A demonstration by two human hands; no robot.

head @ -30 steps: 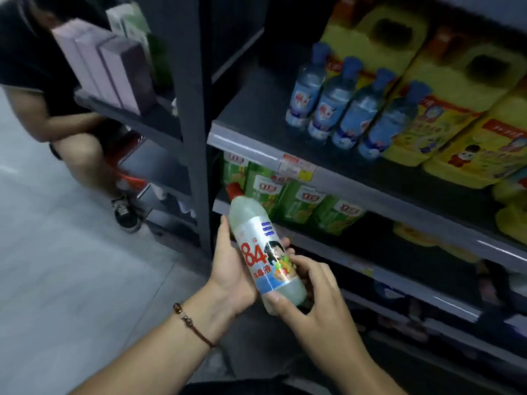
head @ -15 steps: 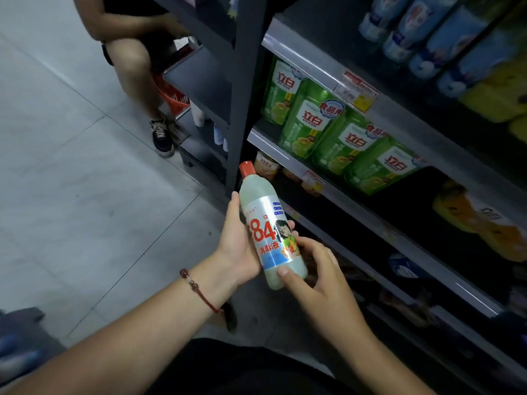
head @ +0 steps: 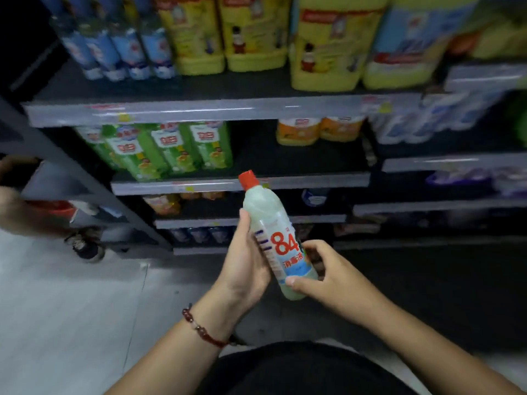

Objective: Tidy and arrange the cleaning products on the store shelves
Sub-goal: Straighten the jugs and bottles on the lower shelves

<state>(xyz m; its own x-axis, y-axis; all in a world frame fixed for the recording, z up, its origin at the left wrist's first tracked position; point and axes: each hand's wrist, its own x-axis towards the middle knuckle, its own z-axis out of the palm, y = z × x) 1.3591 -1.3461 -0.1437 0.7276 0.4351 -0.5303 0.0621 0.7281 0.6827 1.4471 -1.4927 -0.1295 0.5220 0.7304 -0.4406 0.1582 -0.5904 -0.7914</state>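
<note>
- Two hands share one bottle: the left hand (head: 245, 266) wraps the back and side of the disinfectant bottle (head: 281, 240) with its thumb up along the shoulder, while the right hand (head: 322, 272) pinches the lower end, thumb across the front near the base and fingers curled behind.
- Both hands are closed round the bottle, neither flat nor fully fisted; how the hidden fingers sit behind the label I cannot tell.
- It is held in the air in front of the shelves, below the level of the green bottles (head: 171, 149) and well short of any shelf board; it touches nothing but the hands.
- Its long axis runs nearly upright, leaning a little so the red cap (head: 248, 179) sits up and to the left and the base down and to the right. The "84" label faces the camera.
- My judgement of the step: find the bottle's place and set it there, cap up, label outward.
- To do it well, keep the base supported by the right hand and straighten the lean before lowering.
- An open stretch of the middle shelf (head: 285, 181) lies between the green bottles and the orange tubs (head: 298, 132); whether that is the proper slot I cannot tell.
- Blur hides the price tags, so the matching row is uncertain.
</note>
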